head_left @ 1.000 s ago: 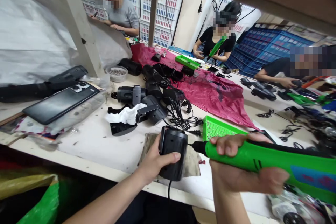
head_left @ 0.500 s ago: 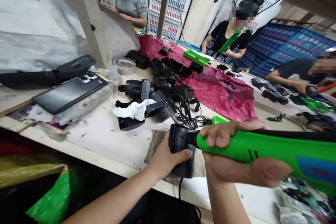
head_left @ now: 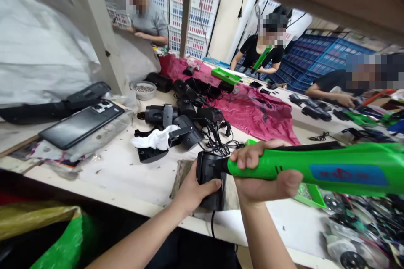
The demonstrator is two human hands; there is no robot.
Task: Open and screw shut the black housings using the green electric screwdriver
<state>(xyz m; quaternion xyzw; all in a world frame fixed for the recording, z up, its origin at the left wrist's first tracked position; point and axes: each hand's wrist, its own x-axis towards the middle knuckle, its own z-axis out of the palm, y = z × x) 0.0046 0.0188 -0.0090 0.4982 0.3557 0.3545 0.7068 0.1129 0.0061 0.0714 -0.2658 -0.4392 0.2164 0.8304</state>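
My left hand (head_left: 192,191) is closed around a black plastic housing (head_left: 211,195), its thumb lying across the front. The housing sits on a worn flat pad (head_left: 179,176) near the table's front edge, and a black cord (head_left: 212,223) hangs from its lower end. In my right hand (head_left: 263,176) is a green electric screwdriver (head_left: 315,172) with a blue label, held almost level. Its black nose meets the housing's upper right side; the bit's tip is hidden. Behind my hands lie black cables (head_left: 219,138) and more black housings (head_left: 189,132), one with a white cloth (head_left: 156,138) on it.
A smartphone (head_left: 82,122) lies on plastic bags at left, near a bowl of screws (head_left: 144,90). Pink plastic sheeting (head_left: 252,109) covers the table's middle. Loose parts (head_left: 353,235) pile up at right beside a green tray (head_left: 311,195). A post (head_left: 94,29) stands at left. Several co-workers sit opposite.
The view has shifted slightly, so the scene sits a little further left. The screwdriver's rear end has swung up and its label turned more toward me; its nose stays against the housing.
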